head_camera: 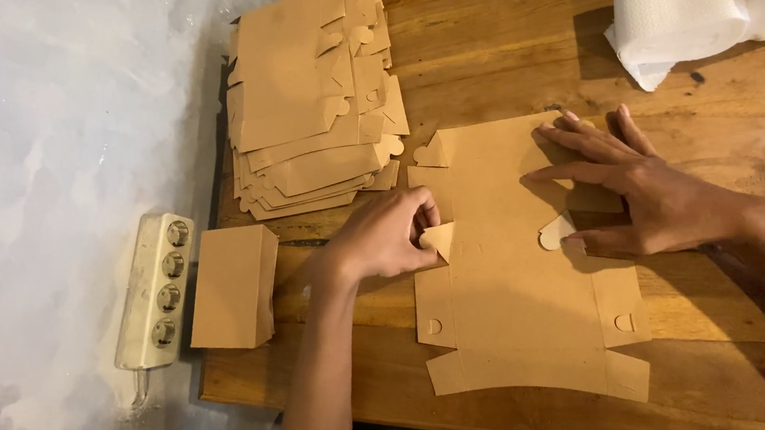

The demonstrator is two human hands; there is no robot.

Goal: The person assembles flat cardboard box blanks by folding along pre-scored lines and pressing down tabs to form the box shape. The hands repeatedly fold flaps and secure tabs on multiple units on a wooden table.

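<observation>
Brown flat die-cut cardboard box blank (513, 278) is pinned flat by the splayed right hand (641, 192) at 2 o'clock, so its 9 o'clock side flap (441, 238) can be pinched up by the left hand (389, 237).

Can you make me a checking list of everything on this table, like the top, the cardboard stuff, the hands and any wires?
Surface: wooden table, worn and stained, beside a pale grey floor.
Job's things: flat brown cardboard sheet lying cut out with tabs and flaps; one side flap is lifted.
Clutter: stack of flat cardboard sheets; one folded box; white paper rolls.
Grippers: left hand pinches the lifted flap; right hand presses flat on the sheet.
Cables: white power strip, sockets unused; only a short bit of its cord shows.
Surroundings: nothing seen beyond table and floor.
</observation>
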